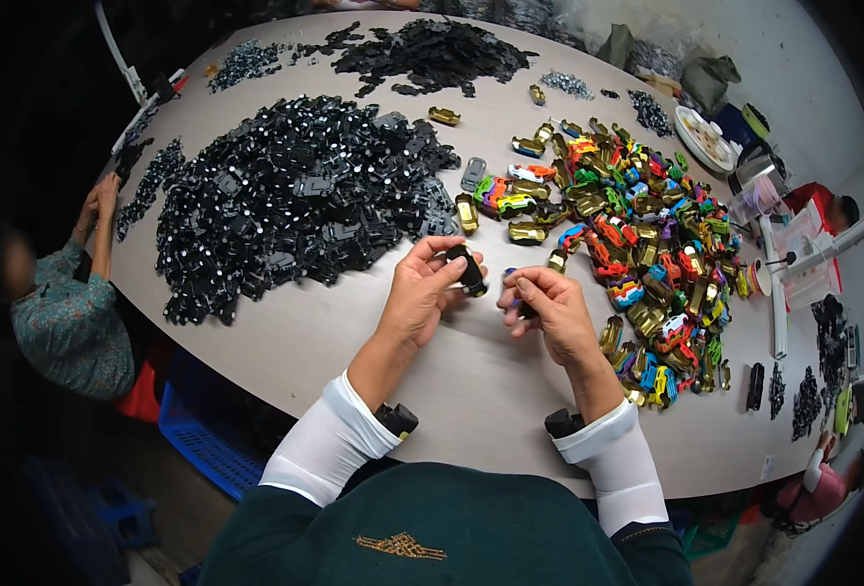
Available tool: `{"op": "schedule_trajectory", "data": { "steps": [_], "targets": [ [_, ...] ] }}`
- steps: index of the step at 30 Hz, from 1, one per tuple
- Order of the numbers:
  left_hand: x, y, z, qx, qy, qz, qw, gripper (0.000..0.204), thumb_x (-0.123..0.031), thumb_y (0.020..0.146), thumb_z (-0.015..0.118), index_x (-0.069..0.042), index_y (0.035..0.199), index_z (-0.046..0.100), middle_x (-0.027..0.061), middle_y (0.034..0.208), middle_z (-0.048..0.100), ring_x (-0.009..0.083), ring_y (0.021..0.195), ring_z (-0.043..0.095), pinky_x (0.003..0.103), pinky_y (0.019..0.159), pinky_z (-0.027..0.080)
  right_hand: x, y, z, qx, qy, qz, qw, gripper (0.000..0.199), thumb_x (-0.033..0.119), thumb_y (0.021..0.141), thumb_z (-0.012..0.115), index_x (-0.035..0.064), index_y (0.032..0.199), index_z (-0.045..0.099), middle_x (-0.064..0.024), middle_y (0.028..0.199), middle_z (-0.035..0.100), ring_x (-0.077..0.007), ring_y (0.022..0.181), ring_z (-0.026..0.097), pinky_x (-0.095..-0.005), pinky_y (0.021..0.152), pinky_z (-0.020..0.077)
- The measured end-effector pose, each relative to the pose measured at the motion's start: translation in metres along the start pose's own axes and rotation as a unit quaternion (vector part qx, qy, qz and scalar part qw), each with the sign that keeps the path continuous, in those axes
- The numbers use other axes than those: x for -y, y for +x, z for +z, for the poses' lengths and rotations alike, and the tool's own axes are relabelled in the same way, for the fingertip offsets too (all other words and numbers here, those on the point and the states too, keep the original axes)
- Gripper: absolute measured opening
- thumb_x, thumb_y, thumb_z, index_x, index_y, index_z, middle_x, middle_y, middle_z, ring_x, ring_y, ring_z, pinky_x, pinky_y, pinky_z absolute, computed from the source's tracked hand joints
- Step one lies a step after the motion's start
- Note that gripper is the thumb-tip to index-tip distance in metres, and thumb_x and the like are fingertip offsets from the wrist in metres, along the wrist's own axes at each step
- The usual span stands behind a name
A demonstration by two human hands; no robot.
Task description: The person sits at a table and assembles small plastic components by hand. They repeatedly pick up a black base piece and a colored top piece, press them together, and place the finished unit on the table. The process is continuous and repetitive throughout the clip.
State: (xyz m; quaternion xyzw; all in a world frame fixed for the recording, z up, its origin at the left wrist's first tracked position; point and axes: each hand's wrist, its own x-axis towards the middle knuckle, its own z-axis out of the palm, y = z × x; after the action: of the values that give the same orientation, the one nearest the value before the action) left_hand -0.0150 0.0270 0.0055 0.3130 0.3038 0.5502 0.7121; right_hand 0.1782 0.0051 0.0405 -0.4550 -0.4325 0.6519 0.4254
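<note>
Left hand [420,288], centre of the frame: fingers closed in a grip on a small black chassis part [469,271], held just above the desk [471,391]. Right hand [549,308], just right of centre: fingers curled shut on a small dark piece [524,309], mostly hidden by the fingers; its kind cannot be told. The two hands are near each other but apart.

Upper left of the frame: a large heap of black parts [295,195] lies on the desk. Top centre: a second, flatter spread of black pieces [432,54]. Right of centre: a pile of coloured toy car bodies [647,244], green, orange, gold and blue, reaches down beside the right hand. Left edge: another person [66,313] sits at the desk.
</note>
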Motion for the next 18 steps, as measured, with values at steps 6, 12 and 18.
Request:
{"op": "schedule_trajectory", "data": {
  "steps": [6, 12, 18],
  "targets": [
    [0.001, -0.008, 0.013, 0.029, 0.109, -0.082, 0.99, 0.028, -0.018, 0.094, 0.06, -0.009, 0.119, 0.052, 0.0019, 0.09, 0.062, 0.004, 0.061, 0.049, 0.015, 0.047, 0.036, 0.003, 0.001, -0.009, 0.036, 0.014, 0.023, 0.999, 0.019, 0.012, 0.096, 0.054, 0.0003, 0.111, 0.059, -0.0006, 0.072, 0.057, -0.0047, 0.054, 0.049, -0.0168, 0.04, 0.0368],
    [0.009, -0.009, 0.012, 0.074, 0.157, -0.098, 0.98, 0.015, -0.021, 0.095, 0.06, -0.009, 0.099, 0.052, -0.0028, 0.08, 0.054, 0.0034, 0.06, 0.046, 0.016, 0.047, 0.034, 0.003, -0.001, -0.007, 0.064, 0.09, 0.073, 0.991, 0.016, 0.013, 0.093, 0.059, 0.0025, 0.104, 0.054, -0.0014, 0.069, 0.055, -0.0045, 0.051, 0.045, -0.0162, 0.037, 0.0301],
    [0.006, -0.01, 0.012, 0.093, 0.197, -0.099, 0.971, 0.013, -0.019, 0.095, 0.059, -0.008, 0.098, 0.053, -0.0027, 0.078, 0.054, 0.0031, 0.061, 0.046, 0.016, 0.048, 0.034, 0.0, -0.002, -0.01, 0.077, 0.093, 0.079, 0.989, 0.012, 0.012, 0.092, 0.061, 0.0049, 0.095, 0.053, -0.0021, 0.067, 0.057, -0.0037, 0.047, 0.046, -0.017, 0.035, 0.0292]
  ]
}}
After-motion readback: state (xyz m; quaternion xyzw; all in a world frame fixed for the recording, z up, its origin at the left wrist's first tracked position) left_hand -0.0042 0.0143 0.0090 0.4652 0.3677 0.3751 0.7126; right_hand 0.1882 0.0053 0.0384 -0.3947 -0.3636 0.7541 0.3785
